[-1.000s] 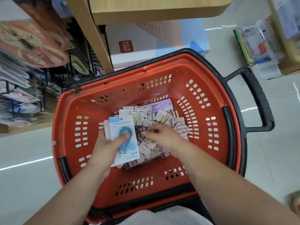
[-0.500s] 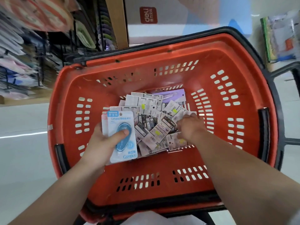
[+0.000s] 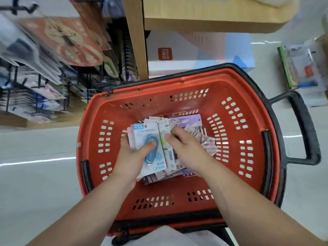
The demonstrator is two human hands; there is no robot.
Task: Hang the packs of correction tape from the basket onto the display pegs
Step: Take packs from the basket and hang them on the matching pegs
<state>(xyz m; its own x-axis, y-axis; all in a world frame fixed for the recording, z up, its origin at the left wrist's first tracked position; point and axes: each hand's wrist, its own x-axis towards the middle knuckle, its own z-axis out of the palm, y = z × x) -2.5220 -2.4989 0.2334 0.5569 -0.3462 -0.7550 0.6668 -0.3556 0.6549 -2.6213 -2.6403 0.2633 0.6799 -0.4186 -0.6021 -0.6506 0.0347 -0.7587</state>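
Observation:
A red basket [image 3: 248, 157] with a black rim sits in front of me and holds a loose pile of correction tape packs [image 3: 204, 139]. My left hand [image 3: 131, 157] grips a small stack of packs, thumb on the blue tape of the front Campus pack [image 3: 150, 148]. My right hand [image 3: 186, 148] pinches one pack, back side up [image 3: 166, 139], and holds it against the right edge of that stack. The display pegs [image 3: 35, 86] with hanging goods are at the upper left, blurred.
A wooden shelf post [image 3: 136, 41] and shelf board [image 3: 213, 20] rise behind the basket, with a white and blue box [image 3: 195, 54] under the board. The basket's black handle [image 3: 305, 132] sticks out right. More packaged goods [image 3: 300, 66] lie at the far right.
My right hand lifted a pack from the pile's right side and brought it left against the stack in my left hand. The view tilted up, showing more shelf.

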